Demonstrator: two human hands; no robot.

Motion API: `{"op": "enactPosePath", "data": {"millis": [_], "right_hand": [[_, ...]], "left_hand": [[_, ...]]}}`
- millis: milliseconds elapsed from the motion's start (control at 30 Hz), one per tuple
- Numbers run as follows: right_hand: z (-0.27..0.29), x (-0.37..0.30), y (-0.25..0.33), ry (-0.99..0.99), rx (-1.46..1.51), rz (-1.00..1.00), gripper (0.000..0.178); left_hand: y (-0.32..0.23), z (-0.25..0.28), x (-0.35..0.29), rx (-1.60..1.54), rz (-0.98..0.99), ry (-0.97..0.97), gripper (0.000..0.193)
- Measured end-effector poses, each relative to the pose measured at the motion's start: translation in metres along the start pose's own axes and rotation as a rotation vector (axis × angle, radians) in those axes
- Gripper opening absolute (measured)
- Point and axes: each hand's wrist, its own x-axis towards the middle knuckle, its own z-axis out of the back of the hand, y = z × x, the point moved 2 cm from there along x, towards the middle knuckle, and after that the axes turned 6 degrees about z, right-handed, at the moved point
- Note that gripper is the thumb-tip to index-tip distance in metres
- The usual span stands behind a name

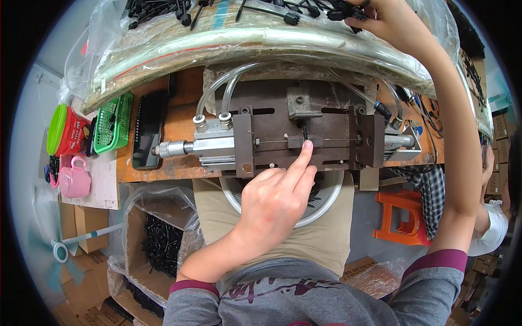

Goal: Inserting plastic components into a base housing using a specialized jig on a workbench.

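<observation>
My left hand [277, 204] is over the front of a brown metal fixture [269, 117]. Its index finger is stretched out, the tip on a small black plastic piece [305, 132] seated at the fixture's middle; the other fingers are loosely bent and the thumb is hidden. Metal air cylinders [215, 146] flank the fixture on both sides. At the far right, my right hand [375, 19] reaches up to a pile of black plastic stems with knobbed ends [291, 19]. Its fingers are closed around some of them, partly cut off by the picture's edge.
Clear hoses [225, 87] arch behind the fixture. Left on the bench are a phone [148, 130], a green basket [114, 124] and a pink cup [75, 178]. Below stand a lined carton of black parts [163, 242] and an orange stool [399, 217]. Another person's sleeve [492, 231] shows at right.
</observation>
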Motion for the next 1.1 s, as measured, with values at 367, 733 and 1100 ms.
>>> {"op": "enactPosePath", "data": {"millis": [367, 733, 1100], "right_hand": [[0.011, -0.031, -0.002, -0.455, 1.119, -0.515, 0.026], [-0.015, -0.074, 0.085, -0.357, 1.005, -0.539, 0.033], [-0.059, -0.144, 0.162, -0.339, 1.346, -0.461, 0.029]], "left_hand": [[-0.004, 0.021, 0.012, -0.116, 0.044, 0.019, 0.033], [0.004, 0.043, 0.068, -0.678, 0.126, -0.339, 0.038], [0.007, 0.036, 0.025, -0.861, 0.215, 0.020, 0.045]]}}
